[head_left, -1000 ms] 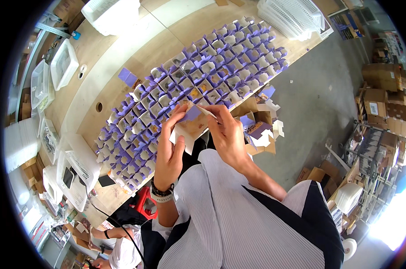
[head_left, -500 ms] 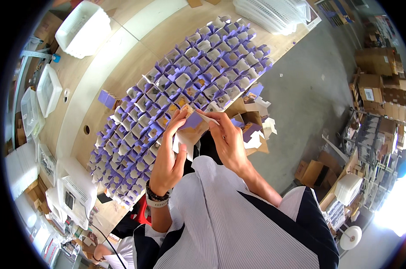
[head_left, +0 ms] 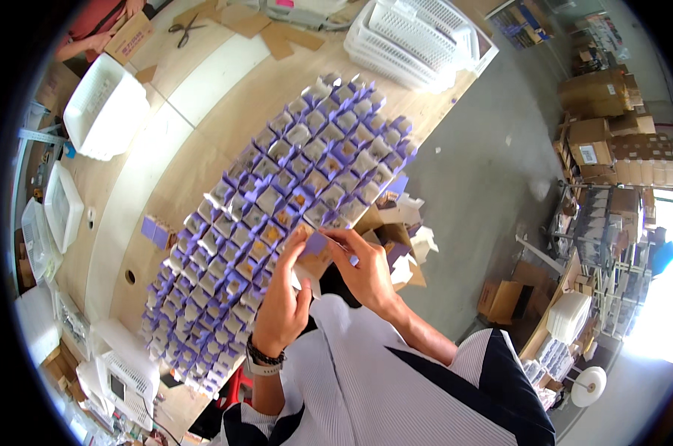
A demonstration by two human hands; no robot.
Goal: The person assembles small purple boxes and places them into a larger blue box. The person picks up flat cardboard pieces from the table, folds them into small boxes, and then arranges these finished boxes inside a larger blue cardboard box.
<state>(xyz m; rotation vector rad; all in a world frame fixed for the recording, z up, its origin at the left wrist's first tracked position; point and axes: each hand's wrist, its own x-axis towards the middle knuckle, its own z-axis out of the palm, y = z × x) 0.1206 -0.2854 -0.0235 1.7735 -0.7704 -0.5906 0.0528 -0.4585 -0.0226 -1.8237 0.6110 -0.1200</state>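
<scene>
Close to my body, a small purple and orange cardboard box [head_left: 316, 247] is held between both hands. My left hand [head_left: 283, 308] is closed around its left side, the thumb near a white flap at the lower end. My right hand [head_left: 368, 273] pinches the box's upper right edge with bent fingers, which partly hide it. Just beyond my hands, rows of small open purple boxes [head_left: 277, 182] stand packed together on the wooden table [head_left: 203, 145], flaps raised. Some show orange printing or contents; I cannot tell which.
An open carton [head_left: 397, 241] with loose purple and white boxes stands at the table's right edge. White plastic baskets [head_left: 407, 44] are stacked at the far end, another stack [head_left: 107, 108] at far left. Scissors [head_left: 185, 31] lie near another person's arm [head_left: 84, 48]. Cartons [head_left: 597, 97] line the right side.
The view has shifted, bringing the scissors and another person's arm into sight at the far left. The white flap at my right fingers no longer sticks up; both hands still hold the box.
</scene>
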